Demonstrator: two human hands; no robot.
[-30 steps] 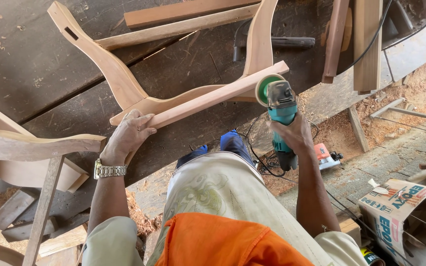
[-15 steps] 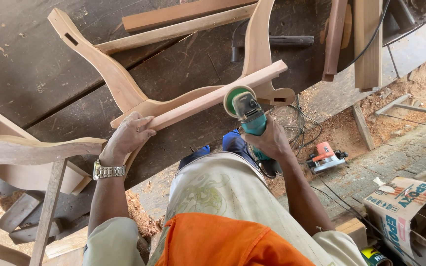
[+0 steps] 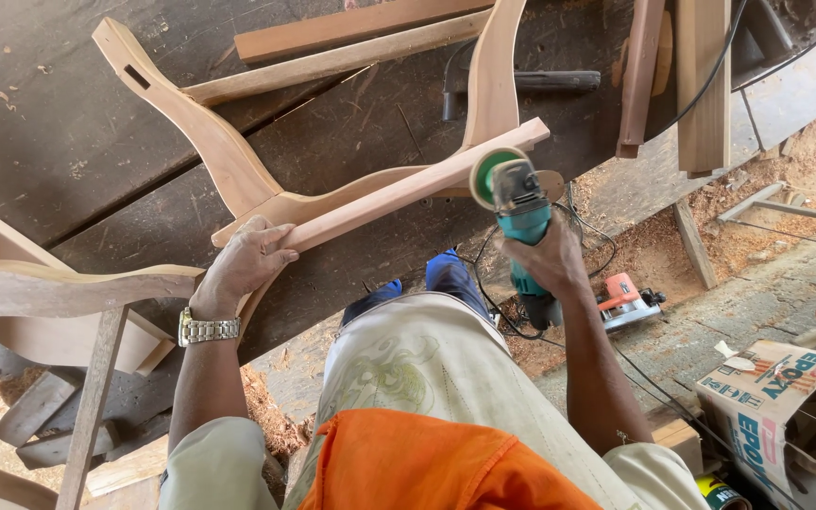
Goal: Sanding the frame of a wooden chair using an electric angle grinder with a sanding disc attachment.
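Seen from above: the left hand (image 3: pixel 243 264) pins a straight wooden rail (image 3: pixel 408 187) on the dark worktop (image 3: pixel 68 123). The right hand (image 3: pixel 548 260), grip wrapped around a teal angle grinder (image 3: pixel 519 212), has just slid its disc leftward onto the rail's far end.

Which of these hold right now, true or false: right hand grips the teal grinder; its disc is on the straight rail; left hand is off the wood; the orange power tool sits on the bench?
1. The right hand grips the teal grinder. True.
2. Its disc meets the straight rail. True.
3. The left hand is off the wood. False: it presses the rail's near end.
4. The orange power tool sits on the bench. False: it lies on the ground amid sawdust.
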